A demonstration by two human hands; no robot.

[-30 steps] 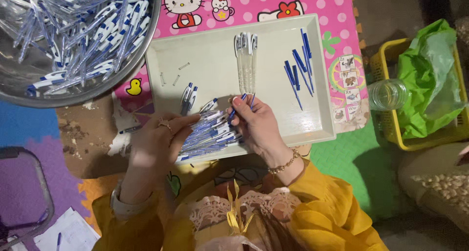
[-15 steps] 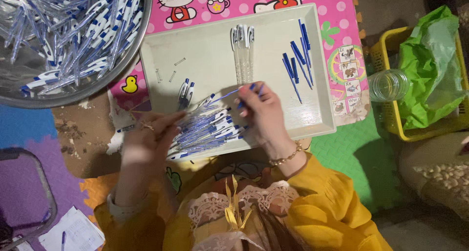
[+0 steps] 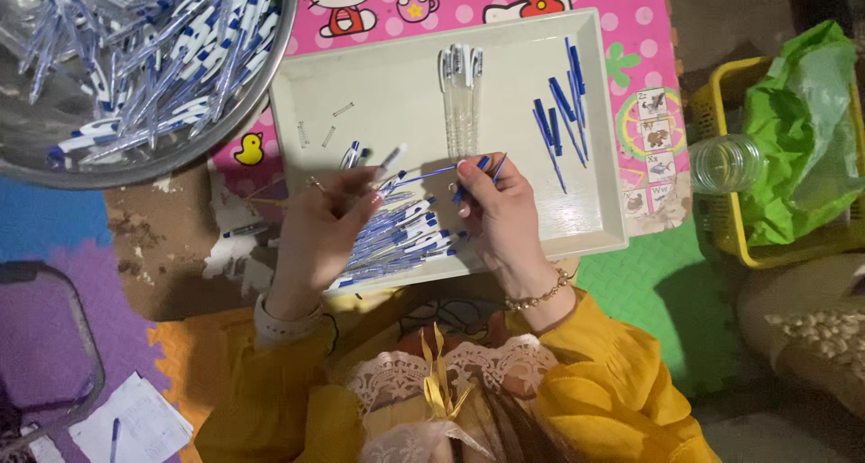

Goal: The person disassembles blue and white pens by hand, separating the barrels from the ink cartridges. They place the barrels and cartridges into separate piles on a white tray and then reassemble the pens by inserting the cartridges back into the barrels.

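Note:
My left hand (image 3: 320, 233) pinches a clear pen barrel (image 3: 389, 160) over a cream tray (image 3: 396, 94). My right hand (image 3: 500, 220) holds a thin blue ink refill (image 3: 432, 174) whose tip points at the barrel, with a blue cap by its fingertips. Between both hands lies a pile of white and blue pens (image 3: 401, 242) on the tray's near edge. Three clear barrels (image 3: 459, 94) lie side by side in the tray's middle. Several blue caps and refills (image 3: 560, 121) lie at its right.
A large metal bowl (image 3: 225, 130) heaped with pens sits at the upper left. A yellow basket (image 3: 721, 220) with a green plastic bag and a clear bottle stands on the right. A pink cartoon mat lies under the tray. Paper and a pen lie at the lower left.
Both hands have lifted off the pen pile. The left hand now holds a single barrel and the right hand has brought a blue refill up to it.

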